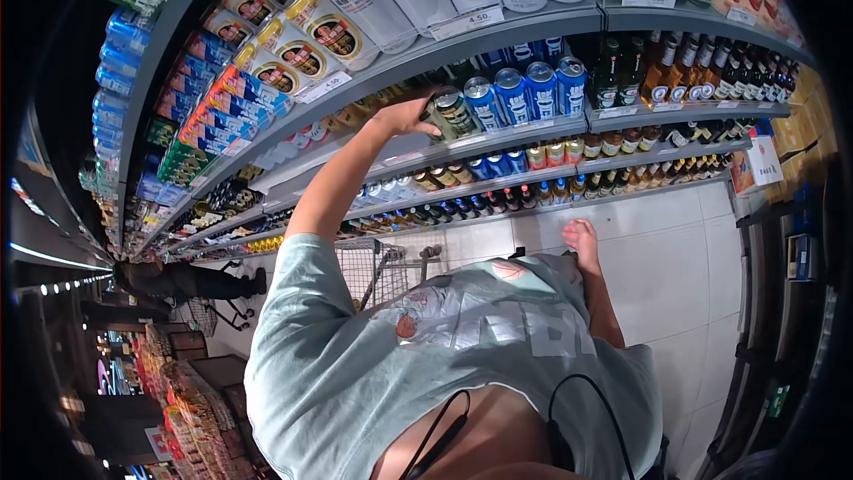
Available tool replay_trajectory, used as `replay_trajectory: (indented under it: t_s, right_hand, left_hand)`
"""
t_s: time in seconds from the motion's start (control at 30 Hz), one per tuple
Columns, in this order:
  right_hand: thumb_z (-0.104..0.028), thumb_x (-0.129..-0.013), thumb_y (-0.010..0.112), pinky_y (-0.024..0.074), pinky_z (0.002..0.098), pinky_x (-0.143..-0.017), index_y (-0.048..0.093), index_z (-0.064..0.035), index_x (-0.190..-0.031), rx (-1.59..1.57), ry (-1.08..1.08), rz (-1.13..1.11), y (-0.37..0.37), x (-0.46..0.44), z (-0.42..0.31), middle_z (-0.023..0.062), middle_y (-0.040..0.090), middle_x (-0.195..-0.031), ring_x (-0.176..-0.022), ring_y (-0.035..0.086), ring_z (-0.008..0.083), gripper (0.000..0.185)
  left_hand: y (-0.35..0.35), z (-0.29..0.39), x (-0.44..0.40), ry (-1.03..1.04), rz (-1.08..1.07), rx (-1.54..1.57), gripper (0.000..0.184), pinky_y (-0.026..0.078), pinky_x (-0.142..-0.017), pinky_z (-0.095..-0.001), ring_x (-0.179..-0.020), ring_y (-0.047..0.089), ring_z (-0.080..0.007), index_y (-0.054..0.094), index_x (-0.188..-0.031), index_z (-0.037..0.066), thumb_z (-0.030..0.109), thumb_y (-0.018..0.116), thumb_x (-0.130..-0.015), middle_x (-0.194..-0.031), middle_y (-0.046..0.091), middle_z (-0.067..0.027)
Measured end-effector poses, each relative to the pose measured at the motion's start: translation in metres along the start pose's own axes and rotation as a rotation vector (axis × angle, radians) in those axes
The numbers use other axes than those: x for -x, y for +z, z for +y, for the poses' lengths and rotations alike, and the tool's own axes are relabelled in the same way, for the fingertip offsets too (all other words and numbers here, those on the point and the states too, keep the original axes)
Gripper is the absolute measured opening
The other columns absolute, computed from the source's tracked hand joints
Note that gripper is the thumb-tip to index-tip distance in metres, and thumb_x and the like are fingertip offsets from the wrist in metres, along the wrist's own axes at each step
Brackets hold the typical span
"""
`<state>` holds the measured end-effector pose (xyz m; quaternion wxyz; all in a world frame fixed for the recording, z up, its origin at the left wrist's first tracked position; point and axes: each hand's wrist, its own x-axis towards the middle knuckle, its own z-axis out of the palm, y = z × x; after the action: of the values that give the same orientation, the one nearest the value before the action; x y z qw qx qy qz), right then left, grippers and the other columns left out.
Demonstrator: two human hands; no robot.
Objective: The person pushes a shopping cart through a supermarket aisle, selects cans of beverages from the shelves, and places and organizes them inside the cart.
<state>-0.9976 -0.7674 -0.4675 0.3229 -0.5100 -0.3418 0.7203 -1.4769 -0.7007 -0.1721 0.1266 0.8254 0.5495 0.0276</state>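
On the shelf [515, 135] in the head view, the green can [455, 116] stands beside the blue cans [511, 100], the left hand [407, 118] curved against its left side, fingers too hidden to tell whether they grip. Its long axis is upright, lid up; if full it should be fairly heavy, smooth, slippery when damp and thin-walled enough to dent, so best held round mid-body. The right hand [582, 242] hangs low, empty, fingers loosely bent.
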Motion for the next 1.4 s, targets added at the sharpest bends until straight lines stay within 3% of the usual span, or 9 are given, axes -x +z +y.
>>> replay_trajectory:
  t_s: [0.1,0.2,0.3,0.57,0.67,0.8,0.93,1.3,1.4]
  right_hand:
    - [-0.030,-0.096,0.055,0.0481,0.0338,-0.075,0.060,-0.0096,-0.110,-0.004,-0.003,-0.028,-0.004,-0.001,0.001,0.0063,0.068,-0.098,-0.087,0.065,0.0169,0.025]
    - [-0.030,-0.096,0.053,0.0480,0.0337,-0.075,0.060,-0.0099,-0.112,0.037,-0.010,-0.008,-0.008,0.004,-0.009,0.0061,0.068,-0.100,-0.087,0.065,0.0170,0.027]
    - [-0.031,-0.096,0.053,0.0478,0.0333,-0.075,0.060,-0.0102,-0.113,0.030,-0.001,0.000,-0.014,0.005,-0.005,0.0055,0.067,-0.101,-0.088,0.065,0.0167,0.028]
    - [-0.030,-0.096,0.053,0.0474,0.0326,-0.074,0.060,-0.0104,-0.112,0.110,0.001,-0.011,-0.015,-0.001,-0.013,0.0049,0.067,-0.099,-0.088,0.065,0.0166,0.027]
    - [-0.029,-0.095,0.053,0.0473,0.0326,-0.074,0.061,-0.0102,-0.111,0.138,0.013,-0.038,-0.012,-0.003,-0.013,0.0050,0.067,-0.098,-0.087,0.065,0.0166,0.026]
    - [-0.028,-0.096,0.053,0.0472,0.0324,-0.073,0.062,-0.0103,-0.110,0.111,-0.012,-0.033,-0.014,-0.006,-0.014,0.0050,0.067,-0.097,-0.086,0.065,0.0165,0.024]
    - [-0.029,-0.096,0.053,0.0485,0.0323,-0.071,0.060,-0.0124,-0.109,0.113,-0.007,-0.019,-0.020,-0.006,-0.013,0.0041,0.067,-0.096,-0.084,0.066,0.0160,0.022]
    - [-0.027,-0.094,0.053,0.0482,0.0321,-0.071,0.060,-0.0126,-0.108,0.069,-0.003,-0.011,-0.033,-0.006,-0.013,0.0041,0.067,-0.097,-0.084,0.065,0.0158,0.021]
    - [-0.026,-0.093,0.054,0.0481,0.0327,-0.073,0.061,-0.0129,-0.109,0.063,-0.011,-0.010,-0.034,-0.008,-0.015,0.0037,0.067,-0.097,-0.085,0.065,0.0158,0.022]
  left_hand:
    - [0.008,-0.011,-0.002,0.015,0.022,0.025,0.112,0.030,-0.118,-0.0437,-0.141,0.037,-0.0408,0.026,-0.152,0.000,0.049,0.085,-0.070,-0.149,0.041,-0.0276]
    - [0.011,-0.007,-0.001,-0.163,0.044,-0.039,0.113,0.030,-0.118,-0.0444,-0.140,0.037,-0.0424,0.028,-0.151,0.000,0.058,0.082,-0.071,-0.148,0.041,-0.0291]
    - [0.013,0.000,-0.005,-0.215,0.096,0.008,0.113,0.031,-0.117,-0.0443,-0.139,0.038,-0.0423,0.029,-0.150,-0.001,0.061,0.080,-0.071,-0.147,0.043,-0.0291]
    - [0.015,0.010,-0.021,-0.188,0.067,0.172,0.102,0.034,-0.115,-0.0420,-0.137,0.043,-0.0384,0.029,-0.150,-0.004,0.052,0.078,-0.080,-0.145,0.044,-0.0294]
    - [0.026,0.007,-0.027,-0.204,0.158,0.180,0.098,0.042,-0.107,-0.0417,-0.126,0.053,-0.0387,0.040,-0.143,-0.004,0.055,0.080,-0.075,-0.133,0.055,-0.0285]
    - [0.019,0.019,-0.025,-0.262,0.105,0.123,0.099,0.040,-0.110,-0.0409,-0.130,0.051,-0.0373,0.034,-0.148,-0.001,0.051,0.080,-0.078,-0.136,0.054,-0.0270]
    - [0.020,0.025,-0.026,-0.313,0.134,0.063,0.099,0.042,-0.107,-0.0401,-0.127,0.053,-0.0362,0.040,-0.144,0.000,0.059,0.079,-0.074,-0.134,0.056,-0.0233]
    - [0.023,0.024,-0.027,-0.373,0.144,0.063,0.097,0.045,-0.104,-0.0405,-0.125,0.056,-0.0371,0.042,-0.144,0.003,0.057,0.078,-0.071,-0.133,0.058,-0.0240]
    - [0.024,0.024,-0.027,-0.316,0.194,0.078,0.092,0.045,-0.102,-0.0397,-0.118,0.058,-0.0358,0.046,-0.138,-0.001,0.053,0.079,-0.071,-0.125,0.060,-0.0241]
